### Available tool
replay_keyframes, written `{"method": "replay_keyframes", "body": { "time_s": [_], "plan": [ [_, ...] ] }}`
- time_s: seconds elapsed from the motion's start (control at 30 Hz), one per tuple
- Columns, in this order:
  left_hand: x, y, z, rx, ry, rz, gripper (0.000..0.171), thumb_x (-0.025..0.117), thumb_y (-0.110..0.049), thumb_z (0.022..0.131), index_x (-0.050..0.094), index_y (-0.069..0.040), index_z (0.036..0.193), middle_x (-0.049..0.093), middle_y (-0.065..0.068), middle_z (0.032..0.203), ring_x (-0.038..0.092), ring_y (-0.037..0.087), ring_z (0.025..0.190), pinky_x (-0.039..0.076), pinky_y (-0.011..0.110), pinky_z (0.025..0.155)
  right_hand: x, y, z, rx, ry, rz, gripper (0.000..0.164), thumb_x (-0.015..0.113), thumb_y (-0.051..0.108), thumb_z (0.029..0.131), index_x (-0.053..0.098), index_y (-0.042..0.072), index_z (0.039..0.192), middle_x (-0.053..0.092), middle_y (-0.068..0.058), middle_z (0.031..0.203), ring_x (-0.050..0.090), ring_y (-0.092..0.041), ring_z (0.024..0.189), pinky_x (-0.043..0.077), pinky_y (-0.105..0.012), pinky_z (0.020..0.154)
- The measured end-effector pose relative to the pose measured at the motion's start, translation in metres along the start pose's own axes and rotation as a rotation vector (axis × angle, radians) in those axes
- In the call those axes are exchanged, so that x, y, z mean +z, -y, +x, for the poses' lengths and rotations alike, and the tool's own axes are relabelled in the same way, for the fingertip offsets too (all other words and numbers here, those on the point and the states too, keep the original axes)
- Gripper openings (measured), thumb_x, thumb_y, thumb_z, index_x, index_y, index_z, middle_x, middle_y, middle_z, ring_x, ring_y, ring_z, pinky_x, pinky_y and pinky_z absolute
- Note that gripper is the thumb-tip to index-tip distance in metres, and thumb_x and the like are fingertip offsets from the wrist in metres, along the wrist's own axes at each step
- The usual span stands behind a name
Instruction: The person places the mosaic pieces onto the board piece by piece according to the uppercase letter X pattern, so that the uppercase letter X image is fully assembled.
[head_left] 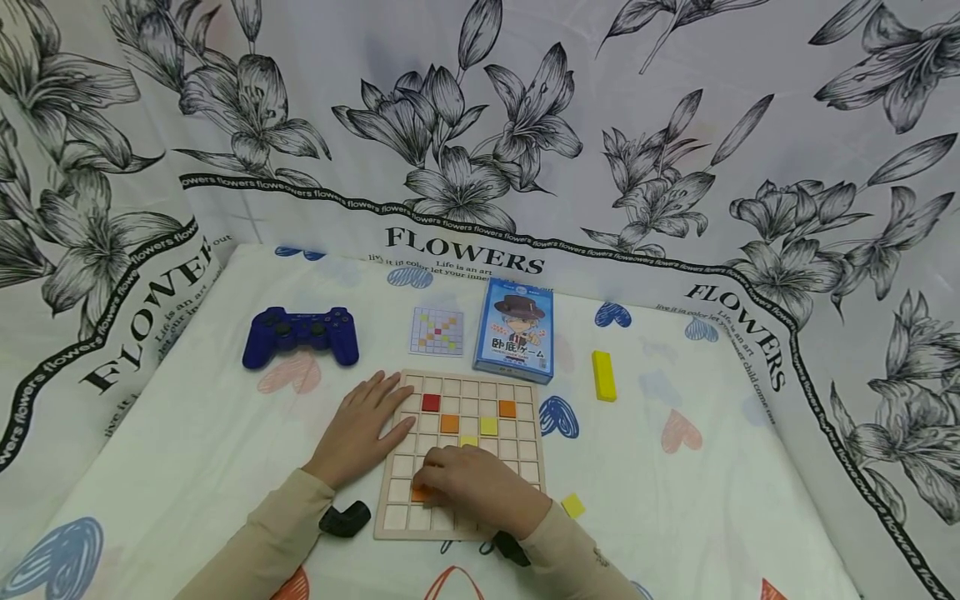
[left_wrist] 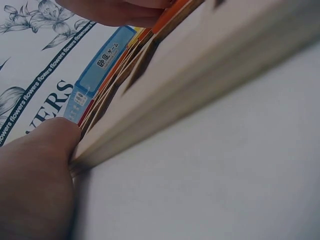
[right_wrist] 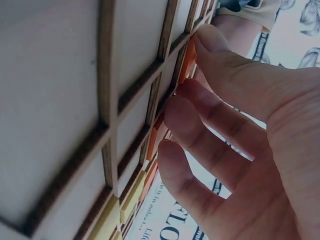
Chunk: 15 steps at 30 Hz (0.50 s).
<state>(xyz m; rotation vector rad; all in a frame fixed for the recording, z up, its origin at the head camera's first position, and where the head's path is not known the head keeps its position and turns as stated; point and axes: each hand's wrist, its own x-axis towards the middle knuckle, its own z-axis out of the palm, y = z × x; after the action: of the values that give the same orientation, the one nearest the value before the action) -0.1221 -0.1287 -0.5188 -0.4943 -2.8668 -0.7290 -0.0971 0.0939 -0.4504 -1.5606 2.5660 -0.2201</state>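
A wooden grid board (head_left: 397, 517) lies on the cloth with red, orange and yellow square tiles in some cells. My left hand (head_left: 363, 432) rests along its upper left edge, fingers extended; the thumb (left_wrist: 45, 155) touches the board's side in the left wrist view. Over the lower left cells, my right hand (head_left: 483, 487) pinches an orange tile (right_wrist: 188, 60) between thumb and fingertips, with the tile at its cell. Farther up the board sit a red tile (head_left: 431, 403), a yellow tile (head_left: 489, 427) and another orange tile (head_left: 507, 409). The right hand hides several cells.
Behind the board lie a pattern card (head_left: 437, 332) and a blue box (head_left: 516, 329). A blue game controller (head_left: 302, 336) is at the back left. To the right are a yellow block (head_left: 604, 376) and a loose yellow tile (head_left: 573, 505).
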Motion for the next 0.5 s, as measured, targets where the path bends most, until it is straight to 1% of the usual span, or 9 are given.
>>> {"method": "replay_keyframes", "body": {
  "time_s": [0.13,0.23,0.37,0.5],
  "plan": [
    [0.000,0.000,0.000,0.000,-0.009,0.000,0.055,0.050,-0.050,0.096,0.048,-0.019,0.142,0.037,0.007,0.152,0.022,0.030,0.145,0.018,0.051,0.117,-0.004,0.000,-0.005,0.028,-0.001,-0.028,0.020,0.061,0.031,0.094,0.066,0.026,0.112,0.061,0.012,0.105,0.057,0.000,0.090,0.049,-0.013,0.081],
    [0.001,0.000,-0.001,0.007,-0.027,-0.004,0.055,0.051,-0.049,0.095,0.049,-0.018,0.141,0.039,0.009,0.151,0.024,0.031,0.144,0.019,0.051,0.116,-0.010,-0.004,-0.019,0.088,-0.018,-0.060,0.019,0.064,0.029,0.093,0.066,0.026,0.112,0.062,0.010,0.105,0.059,-0.003,0.089,0.050,-0.015,0.081],
    [0.001,0.000,0.000,0.013,-0.034,-0.003,0.055,0.051,-0.049,0.095,0.049,-0.018,0.140,0.039,0.009,0.151,0.024,0.031,0.144,0.019,0.050,0.117,-0.018,-0.016,-0.051,0.212,-0.058,-0.083,0.022,0.069,0.023,0.089,0.066,0.023,0.111,0.064,0.008,0.105,0.061,-0.007,0.090,0.053,-0.020,0.082],
    [0.002,0.000,0.000,0.014,-0.033,0.001,0.055,0.050,-0.050,0.095,0.049,-0.018,0.140,0.038,0.008,0.151,0.024,0.031,0.144,0.019,0.050,0.117,-0.019,-0.028,-0.092,0.352,-0.090,-0.065,0.026,0.072,0.012,0.086,0.065,0.020,0.110,0.064,0.008,0.103,0.061,-0.008,0.087,0.055,-0.023,0.081]
  ]
}}
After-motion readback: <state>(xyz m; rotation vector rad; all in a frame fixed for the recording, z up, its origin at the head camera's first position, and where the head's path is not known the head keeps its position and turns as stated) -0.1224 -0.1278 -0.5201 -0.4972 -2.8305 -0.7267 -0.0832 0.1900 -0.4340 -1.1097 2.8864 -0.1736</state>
